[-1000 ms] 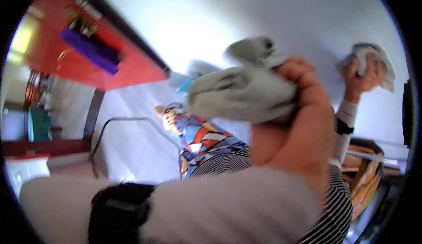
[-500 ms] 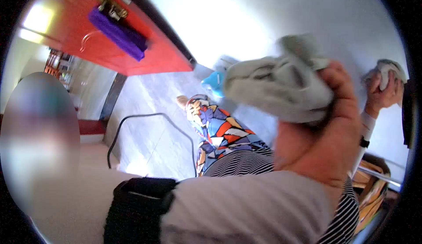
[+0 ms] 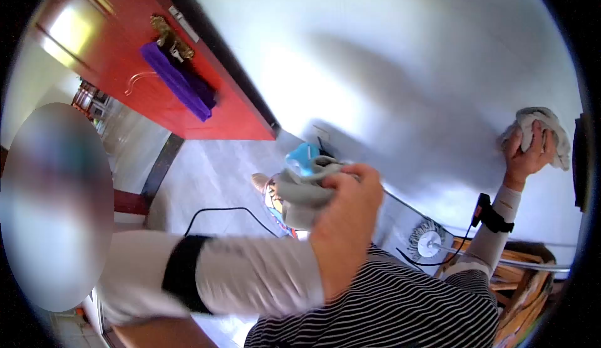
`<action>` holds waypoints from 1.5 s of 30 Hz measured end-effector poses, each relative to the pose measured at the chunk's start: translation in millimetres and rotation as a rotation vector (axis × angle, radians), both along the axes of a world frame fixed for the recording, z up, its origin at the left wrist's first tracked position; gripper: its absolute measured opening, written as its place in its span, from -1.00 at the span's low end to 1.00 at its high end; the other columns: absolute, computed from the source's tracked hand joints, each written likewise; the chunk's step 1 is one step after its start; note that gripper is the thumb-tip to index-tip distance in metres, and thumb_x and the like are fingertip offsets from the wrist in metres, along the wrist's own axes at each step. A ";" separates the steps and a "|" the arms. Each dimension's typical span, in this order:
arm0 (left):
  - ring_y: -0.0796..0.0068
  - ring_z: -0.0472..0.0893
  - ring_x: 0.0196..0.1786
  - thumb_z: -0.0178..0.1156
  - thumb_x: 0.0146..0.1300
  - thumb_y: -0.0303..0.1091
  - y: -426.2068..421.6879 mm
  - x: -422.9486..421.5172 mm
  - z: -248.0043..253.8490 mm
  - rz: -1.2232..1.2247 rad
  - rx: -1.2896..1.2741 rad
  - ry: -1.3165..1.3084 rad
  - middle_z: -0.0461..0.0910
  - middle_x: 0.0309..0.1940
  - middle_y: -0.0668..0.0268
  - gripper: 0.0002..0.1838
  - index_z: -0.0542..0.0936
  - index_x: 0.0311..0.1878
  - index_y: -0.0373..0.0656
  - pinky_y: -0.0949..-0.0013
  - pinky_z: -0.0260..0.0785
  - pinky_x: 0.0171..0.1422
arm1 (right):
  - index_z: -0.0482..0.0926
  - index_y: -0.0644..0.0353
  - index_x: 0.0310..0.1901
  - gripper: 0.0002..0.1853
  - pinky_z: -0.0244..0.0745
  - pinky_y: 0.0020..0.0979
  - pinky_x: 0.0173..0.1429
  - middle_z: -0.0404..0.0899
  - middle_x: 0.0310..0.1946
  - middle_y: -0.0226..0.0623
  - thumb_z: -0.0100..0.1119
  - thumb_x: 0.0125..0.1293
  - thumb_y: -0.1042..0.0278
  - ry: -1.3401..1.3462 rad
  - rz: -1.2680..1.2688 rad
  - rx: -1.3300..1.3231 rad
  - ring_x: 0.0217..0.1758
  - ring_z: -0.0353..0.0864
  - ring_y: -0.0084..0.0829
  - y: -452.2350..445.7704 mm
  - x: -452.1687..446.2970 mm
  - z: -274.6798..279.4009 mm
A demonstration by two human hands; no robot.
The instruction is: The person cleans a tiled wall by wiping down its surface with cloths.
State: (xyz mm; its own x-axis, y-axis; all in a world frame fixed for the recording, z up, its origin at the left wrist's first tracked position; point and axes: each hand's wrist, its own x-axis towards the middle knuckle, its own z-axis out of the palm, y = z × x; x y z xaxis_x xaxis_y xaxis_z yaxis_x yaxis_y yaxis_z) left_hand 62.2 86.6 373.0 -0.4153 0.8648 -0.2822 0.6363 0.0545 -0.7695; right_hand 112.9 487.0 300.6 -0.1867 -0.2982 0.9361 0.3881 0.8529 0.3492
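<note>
My left hand (image 3: 347,229) is closed on a folded grey-green cloth (image 3: 303,197), held out over the floor near the middle of the view. Part of a patterned trouser leg (image 3: 273,201) shows behind that cloth. At the far right, my right hand (image 3: 529,157) rests on a crumpled pale grey cloth (image 3: 554,136) that lies against the white wall (image 3: 432,47). Its fingers are spread over the cloth. A light blue object (image 3: 302,155) is just beyond the left cloth, at the base of the wall.
A red door (image 3: 231,107) with a purple cloth (image 3: 175,82) on its handle stands at upper left. A black cable (image 3: 225,209) lies on the floor. At lower right are a metal rail (image 3: 526,265), a round white item (image 3: 429,244) and wooden furniture (image 3: 519,298). A blurred oval covers the left edge.
My left hand and its cloth have moved left and down in the view, away from the wall. My right hand and its cloth appear lower in the frame; the view has also shifted.
</note>
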 end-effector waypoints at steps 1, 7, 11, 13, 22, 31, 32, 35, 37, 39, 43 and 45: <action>0.25 0.44 0.00 0.24 0.00 -0.32 -10.2 -13.9 -1.9 0.063 0.109 -0.253 0.49 -0.07 0.27 -0.72 0.62 -0.16 -0.11 0.27 0.43 -0.13 | 0.61 0.15 -0.01 -0.61 0.32 -0.18 0.21 0.45 0.03 -0.05 0.25 0.18 0.12 -0.005 -0.029 0.005 0.08 0.42 -0.14 1.5 0.7 -0.5; 0.30 0.51 -0.07 0.30 -0.06 -0.46 -68.9 -135.6 -83.1 0.150 0.371 -1.338 0.48 -0.18 0.23 -0.57 0.58 -0.02 -0.09 0.24 0.41 0.04 | 0.61 0.14 0.00 -0.57 0.34 -0.20 0.17 0.46 0.03 -0.08 0.21 0.22 0.02 0.001 -0.046 0.025 0.03 0.44 -0.13 7.2 0.7 -1.1; 0.37 0.52 0.03 0.32 0.07 -0.40 -99.4 -149.8 -141.8 0.679 0.934 -1.913 0.52 -0.03 0.32 -0.53 0.52 0.11 -0.06 0.30 0.36 0.21 | 0.63 0.12 -0.02 -0.60 0.34 -0.19 0.17 0.49 0.02 -0.04 0.24 0.20 0.04 -0.005 -0.075 0.021 0.04 0.44 -0.13 16.0 3.0 -4.7; 0.43 0.48 0.11 0.28 0.16 -0.40 -112.5 -155.7 -177.5 0.733 1.054 -2.039 0.49 0.06 0.33 -0.54 0.47 0.16 -0.10 0.33 0.33 0.26 | 0.63 0.12 -0.02 -0.59 0.35 -0.18 0.15 0.49 0.01 -0.03 0.25 0.19 0.04 -0.008 -0.061 0.020 0.04 0.45 -0.11 18.5 3.6 -5.3; 0.41 0.54 0.03 0.16 0.28 -0.37 -123.4 -196.0 -259.6 0.875 2.057 -2.266 0.52 -0.02 0.30 -0.60 0.38 0.17 -0.14 0.33 0.44 0.14 | 0.61 0.22 -0.02 -0.59 0.42 -0.13 0.12 0.53 -0.06 0.10 0.24 0.21 0.09 -0.035 -0.136 0.076 0.03 0.50 0.01 25.0 6.6 -4.0; 0.25 0.52 0.04 0.19 0.24 -0.50 -80.1 -352.0 -206.1 0.426 2.825 -1.832 0.48 -0.02 0.22 -0.56 0.30 0.16 -0.06 0.14 0.46 0.14 | 0.60 0.21 -0.01 -0.58 0.34 -0.10 0.19 0.50 -0.04 0.03 0.24 0.22 0.08 0.040 -0.082 0.078 0.08 0.43 -0.03 15.4 2.3 -2.6; 0.26 0.52 0.02 0.18 0.25 -0.50 -67.7 -358.5 -193.7 0.389 2.824 -1.823 0.48 -0.03 0.22 -0.52 0.27 0.19 -0.05 0.14 0.46 0.13 | 0.59 0.19 0.00 -0.57 0.31 -0.11 0.22 0.46 0.00 0.01 0.24 0.21 0.06 0.020 -0.071 0.059 0.11 0.40 -0.04 15.8 2.9 -3.6; 0.24 0.51 0.03 0.15 0.28 -0.47 -28.3 -358.0 -178.0 0.421 2.761 -1.848 0.45 0.00 0.19 -0.47 0.18 0.26 -0.02 0.11 0.48 0.08 | 0.59 0.16 0.02 -0.56 0.28 -0.14 0.27 0.41 0.05 -0.02 0.25 0.20 0.07 0.014 -0.047 0.030 0.17 0.34 -0.08 10.4 1.3 -3.9; 0.22 0.51 0.01 0.16 0.30 -0.40 4.9 -331.6 -168.0 0.514 2.653 -1.831 0.43 0.02 0.13 -0.38 0.05 0.32 0.10 0.11 0.52 0.05 | 0.58 0.16 0.02 -0.57 0.27 -0.15 0.27 0.43 0.05 -0.01 0.26 0.19 0.10 0.019 -0.060 0.013 0.15 0.36 -0.08 10.1 1.9 -4.8; 0.26 0.53 -0.03 0.13 0.28 -0.52 35.8 -316.0 -193.1 0.384 2.578 -1.697 0.42 0.01 0.12 -0.37 0.06 0.31 0.09 0.20 0.54 -0.02 | 0.58 0.16 0.03 -0.58 0.27 -0.15 0.26 0.44 0.04 -0.01 0.27 0.18 0.13 0.014 -0.057 0.018 0.13 0.37 -0.08 13.8 3.2 -6.4; 0.24 0.39 0.18 0.27 -0.02 -0.62 74.9 -237.5 -222.1 -0.019 2.045 -1.144 0.37 0.09 0.14 -0.29 0.33 0.25 0.00 0.26 0.32 0.27 | 0.59 0.16 0.03 -0.58 0.28 -0.15 0.25 0.45 0.03 -0.02 0.26 0.20 0.10 0.024 -0.052 0.023 0.11 0.38 -0.09 10.7 2.7 -5.5; 0.14 0.34 0.22 0.28 -0.14 -0.66 88.5 -198.5 -203.6 -0.190 1.826 -1.270 0.31 0.14 0.12 -0.27 0.42 0.22 -0.01 0.24 0.16 0.37 | 0.59 0.17 0.02 -0.57 0.29 -0.15 0.24 0.45 0.03 -0.03 0.23 0.22 0.06 0.026 -0.070 0.016 0.11 0.38 -0.10 11.3 4.2 -4.6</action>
